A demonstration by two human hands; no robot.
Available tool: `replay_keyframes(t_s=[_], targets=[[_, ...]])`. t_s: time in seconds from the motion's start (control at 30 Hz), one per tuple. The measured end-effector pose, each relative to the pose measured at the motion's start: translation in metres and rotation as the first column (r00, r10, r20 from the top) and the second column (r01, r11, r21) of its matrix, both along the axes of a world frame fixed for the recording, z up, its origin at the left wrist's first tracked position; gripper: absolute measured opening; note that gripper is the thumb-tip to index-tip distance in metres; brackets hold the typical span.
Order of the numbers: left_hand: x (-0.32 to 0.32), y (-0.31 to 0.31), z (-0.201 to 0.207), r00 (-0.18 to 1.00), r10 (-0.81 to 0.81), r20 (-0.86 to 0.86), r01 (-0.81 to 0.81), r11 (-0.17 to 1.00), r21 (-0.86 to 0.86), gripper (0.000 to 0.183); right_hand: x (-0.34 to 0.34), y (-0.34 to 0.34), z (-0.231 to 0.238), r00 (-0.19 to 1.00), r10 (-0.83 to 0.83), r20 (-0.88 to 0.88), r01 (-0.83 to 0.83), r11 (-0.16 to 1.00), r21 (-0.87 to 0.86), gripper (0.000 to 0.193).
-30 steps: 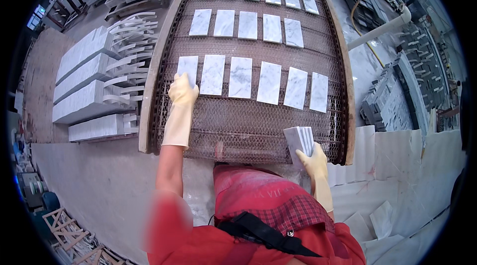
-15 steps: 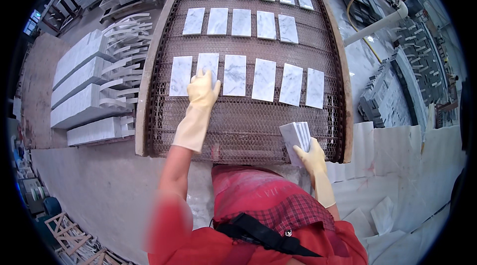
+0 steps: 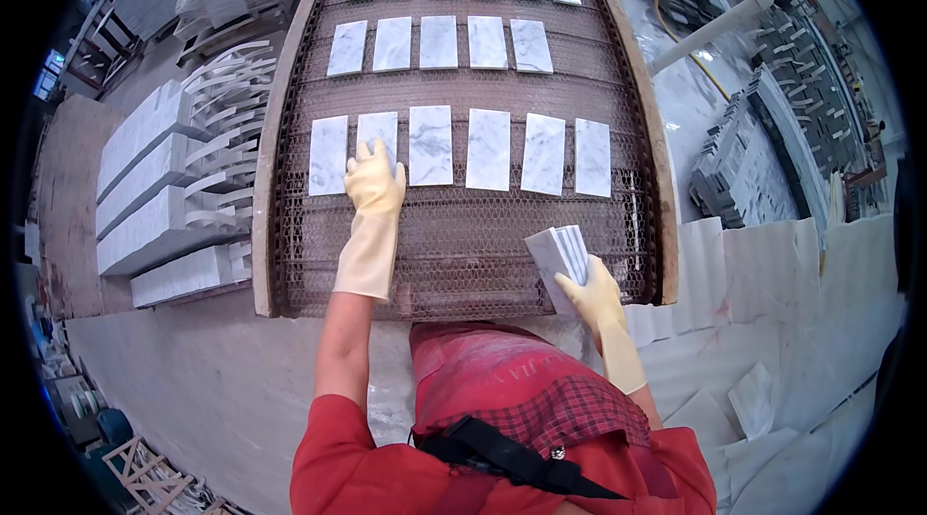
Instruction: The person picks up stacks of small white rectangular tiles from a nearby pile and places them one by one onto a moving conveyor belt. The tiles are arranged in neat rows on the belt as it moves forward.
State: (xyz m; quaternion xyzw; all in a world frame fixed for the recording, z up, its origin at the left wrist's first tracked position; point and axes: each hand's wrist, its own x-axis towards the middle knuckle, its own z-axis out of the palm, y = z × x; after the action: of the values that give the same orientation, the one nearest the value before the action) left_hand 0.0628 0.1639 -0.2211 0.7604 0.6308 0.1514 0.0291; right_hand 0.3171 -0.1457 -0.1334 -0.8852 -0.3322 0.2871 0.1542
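Note:
Wearing a pale rubber glove, my left hand (image 3: pixel 374 185) lies with its fingers apart on the lower part of a white, grey-veined marble tile (image 3: pixel 378 126). That tile is the second from the left in the nearest row on a wire-mesh conveyor belt (image 3: pixel 463 245). To its right lies another marble tile (image 3: pixel 431 146), which my hand does not cover. At the belt's near right corner, my gloved right hand (image 3: pixel 593 295) is closed round a small stack of marble tiles (image 3: pixel 557 264), held tilted with their edges up.
Further rows of tiles (image 3: pixel 438 42) cover the belt beyond, between wooden side rails (image 3: pixel 272 167). Long white stone blocks with strips (image 3: pixel 145 177) are stacked at the left. On the right are a white pipe (image 3: pixel 715 29), grey stacked slabs (image 3: pixel 763 148) and white sheeting (image 3: pixel 772 274).
The view has turned slightly, so the belt and tiles appear shifted left. My left hand stays on the same tile, and my right hand still grips the stack.

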Motion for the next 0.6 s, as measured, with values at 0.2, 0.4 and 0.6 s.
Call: replay_keyframes(t_s=[0.2, 0.4, 0.6], targets=[[0.059, -0.027, 0.011, 0.954, -0.268, 0.138, 0.266, 0.964, 0.032, 0.060, 0.006, 0.000, -0.003, 1.000, -0.002, -0.025, 0.002, 1.000, -0.019, 0.063], [0.080, -0.027, -0.018, 0.966, -0.229, 0.124, 0.227, 0.973, 0.032, 0.060, 0.003, 0.000, -0.008, 1.000, 0.007, 0.007, -0.008, 0.999, 0.042, 0.061], [0.074, -0.022, -0.021, 0.940, -0.313, 0.135, 0.308, 0.950, 0.054, 0.062, 0.005, 0.002, -0.006, 1.000, -0.002, 0.008, 0.001, 0.999, 0.052, 0.062]])
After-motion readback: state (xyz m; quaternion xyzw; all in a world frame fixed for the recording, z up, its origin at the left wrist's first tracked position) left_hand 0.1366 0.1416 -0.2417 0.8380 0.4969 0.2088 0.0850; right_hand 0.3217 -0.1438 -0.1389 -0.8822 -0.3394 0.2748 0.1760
